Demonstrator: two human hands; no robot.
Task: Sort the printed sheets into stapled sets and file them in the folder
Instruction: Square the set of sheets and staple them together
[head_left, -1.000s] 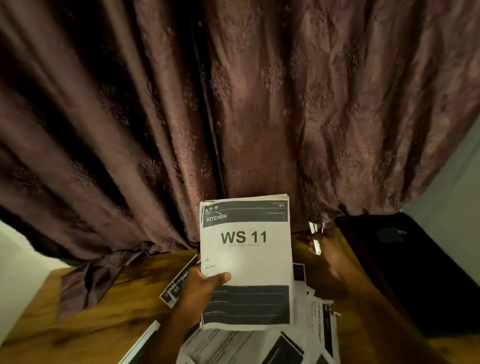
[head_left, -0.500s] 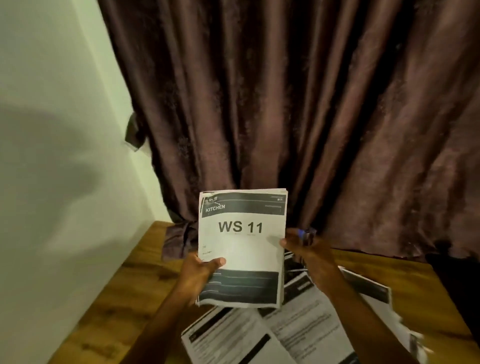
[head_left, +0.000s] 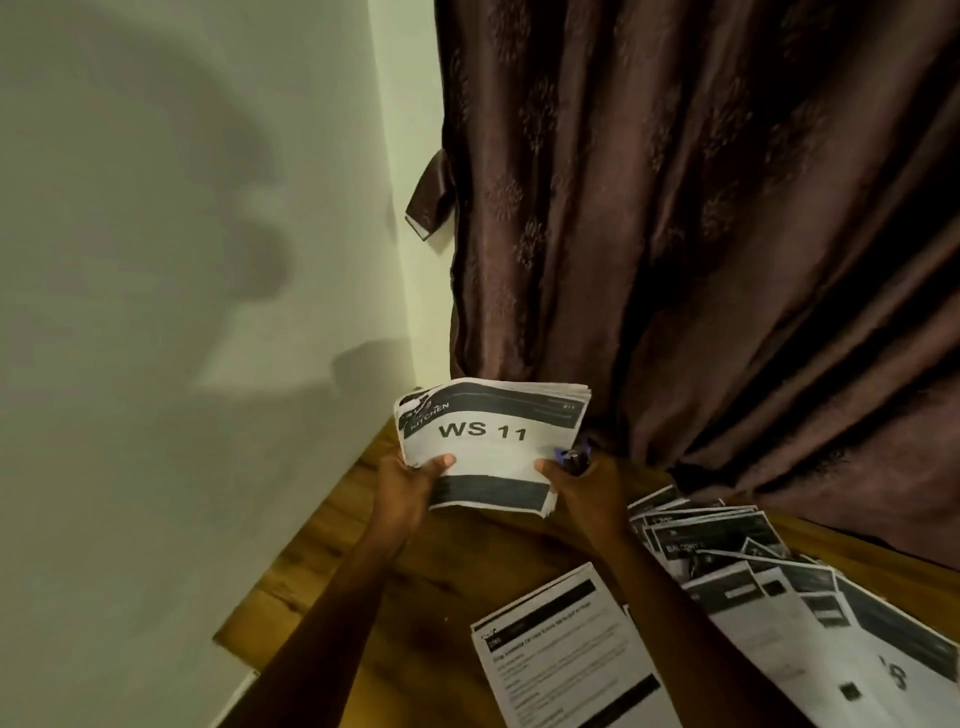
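Stack of printed sheets (head_left: 493, 447), top page "WS 11": held above the table (head_left: 332, 561) near its far left corner. Left hand (head_left: 410, 478) grip clamped on left edge; right hand (head_left: 574, 480) on right edge, also holding a small dark object (head_left: 571, 457). Loose sheets (head_left: 727, 587) fanned right, beside the curtain (head_left: 701, 234).

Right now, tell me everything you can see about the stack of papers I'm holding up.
The stack of papers is a thick bundle of white printed sheets, top page reading KITCHEN and WS 11 between dark bands. It is held above the wooden table, tilted away, its edges slightly fanned and curled. The left hand grips its lower left edge with the thumb on top; the right hand pinches the lower right edge while also holding a small dark object with a blue part. No staple is visible.
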